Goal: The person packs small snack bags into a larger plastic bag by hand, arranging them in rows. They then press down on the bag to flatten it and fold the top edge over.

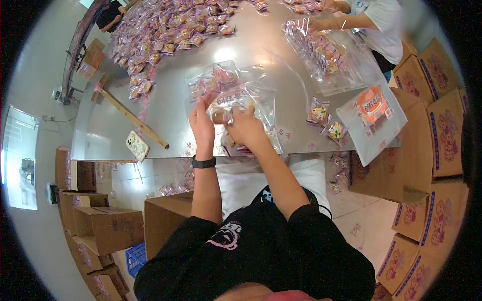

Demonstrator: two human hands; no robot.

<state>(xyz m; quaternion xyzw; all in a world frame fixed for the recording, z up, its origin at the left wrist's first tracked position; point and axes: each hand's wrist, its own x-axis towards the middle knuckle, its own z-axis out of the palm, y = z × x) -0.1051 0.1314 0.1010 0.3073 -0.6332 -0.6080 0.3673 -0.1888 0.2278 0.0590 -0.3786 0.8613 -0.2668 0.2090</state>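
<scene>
A clear plastic bag (263, 95) with printed lettering lies in front of me, and several small wrapped snack packets (221, 78) show in its far part. My left hand (202, 123) is upright at the bag's left side, its fingers closed on the plastic. Over the middle of the bag, my right hand (245, 128) points down with its fingers bent in. Glare and the plastic hide what those fingers hold. More packets lie partly hidden below the right hand, near the table's edge.
A large heap of snack packets (165, 30) covers the table's (271, 40) far left. A wooden stick (130, 116) and a phone (137, 145) lie left. On the right are two loose packets (319, 111), flat printed bags (374, 120), cartons (447, 130) and a co-worker's arm (351, 21) over a filled bag (321, 55).
</scene>
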